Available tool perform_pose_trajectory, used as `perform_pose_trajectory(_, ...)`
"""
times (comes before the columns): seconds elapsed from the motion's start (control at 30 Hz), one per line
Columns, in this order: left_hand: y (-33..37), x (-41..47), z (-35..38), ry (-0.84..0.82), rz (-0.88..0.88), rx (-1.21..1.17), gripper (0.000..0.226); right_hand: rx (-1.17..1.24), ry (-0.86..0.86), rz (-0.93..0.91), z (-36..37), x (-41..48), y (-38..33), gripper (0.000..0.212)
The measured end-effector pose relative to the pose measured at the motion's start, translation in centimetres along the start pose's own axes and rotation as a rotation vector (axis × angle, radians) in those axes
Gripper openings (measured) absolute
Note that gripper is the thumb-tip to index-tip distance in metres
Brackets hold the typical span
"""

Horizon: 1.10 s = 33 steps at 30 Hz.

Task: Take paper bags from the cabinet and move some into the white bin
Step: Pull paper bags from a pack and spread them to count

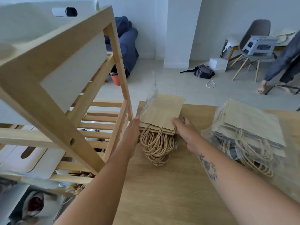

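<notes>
White plastic bin (32,26), upper left of the frame on the pale slatted wooden shelf (113,46), is smeared by motion, its left side cut off. Whether the right hand's (188,133) thumb hooks under the stack is hidden. Both hands lie flat-fingered, gripping nothing: the left hand (132,135) presses the left edge and the right rests on the lower right corner of the stack of tan paper bags (162,111) at frame centre on the light wooden table (162,192) — twisted cord handles bunched below, clear plastic wrap (151,95) peeled upward.
</notes>
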<state>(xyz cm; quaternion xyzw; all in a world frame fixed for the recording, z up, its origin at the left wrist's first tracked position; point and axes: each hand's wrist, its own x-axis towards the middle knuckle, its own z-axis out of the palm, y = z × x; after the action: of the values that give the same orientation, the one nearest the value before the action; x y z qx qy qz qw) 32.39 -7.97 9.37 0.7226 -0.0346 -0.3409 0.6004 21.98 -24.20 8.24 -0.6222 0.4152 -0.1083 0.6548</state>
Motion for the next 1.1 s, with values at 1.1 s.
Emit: perform_pose_trajectory(1.1,-2.1,-8.2,4.8,0.359,0.040,0.133,0.027,0.002,-0.145,0.028,-2.1,-0.8,-1.5,0.040)
